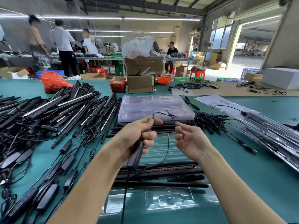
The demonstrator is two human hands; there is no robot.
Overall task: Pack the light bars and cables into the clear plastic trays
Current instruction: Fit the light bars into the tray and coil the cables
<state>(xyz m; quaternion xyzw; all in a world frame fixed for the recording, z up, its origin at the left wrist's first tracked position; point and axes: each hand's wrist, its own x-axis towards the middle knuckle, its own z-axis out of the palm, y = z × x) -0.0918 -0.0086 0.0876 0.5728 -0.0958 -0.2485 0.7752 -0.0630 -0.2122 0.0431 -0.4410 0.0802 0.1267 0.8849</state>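
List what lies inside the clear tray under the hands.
The tray holds black light bars laid crosswise and a thin cable rising to the left hand. Its near pockets look empty. The arms cover the bars' left ends.

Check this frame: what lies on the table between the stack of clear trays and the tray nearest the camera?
In the head view, black light bars lie crosswise between the stack of clear trays and the near tray, partly hidden behind the left hand and right hand.

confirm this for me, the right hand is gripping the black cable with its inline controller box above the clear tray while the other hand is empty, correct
Not quite: the head view shows the left hand gripping the black cable with its inline controller box above the clear tray. The right hand is the empty one.
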